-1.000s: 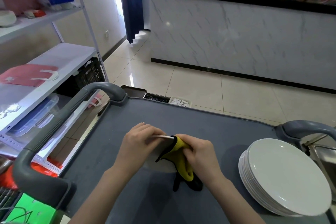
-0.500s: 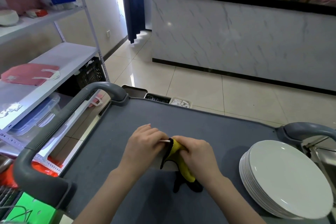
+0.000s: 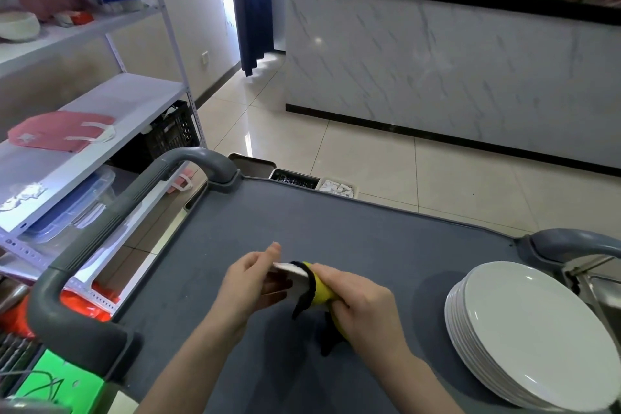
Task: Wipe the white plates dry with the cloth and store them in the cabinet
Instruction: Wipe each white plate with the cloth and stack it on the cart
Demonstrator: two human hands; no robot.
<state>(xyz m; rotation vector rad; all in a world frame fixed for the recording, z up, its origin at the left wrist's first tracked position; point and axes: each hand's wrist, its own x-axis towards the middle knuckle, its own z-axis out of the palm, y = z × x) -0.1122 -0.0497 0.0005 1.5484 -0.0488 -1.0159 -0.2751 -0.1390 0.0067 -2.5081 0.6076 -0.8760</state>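
Note:
Above the grey cart top (image 3: pixel 353 235) I hold one white plate (image 3: pixel 291 270) tilted on edge, mostly hidden by my hands. My left hand (image 3: pixel 250 282) grips its left side, fingers partly spread behind it. My right hand (image 3: pixel 361 304) presses a yellow and black cloth (image 3: pixel 317 292) against the plate's right rim. A stack of several white plates (image 3: pixel 534 333) sits at the cart's right edge, apart from both hands.
Grey cart handles rise at the left (image 3: pixel 111 222) and right (image 3: pixel 578 242). A white metal shelf unit (image 3: pixel 100 118) with red bags stands left. A marble counter (image 3: pixel 453 77) lies ahead across tiled floor. A metal sink edge (image 3: pixel 601 289) borders the plate stack.
The plate has turned in my hands, and more of its white rim shows. My left fingers have loosened and spread. The cloth has slid along the rim with my right hand.

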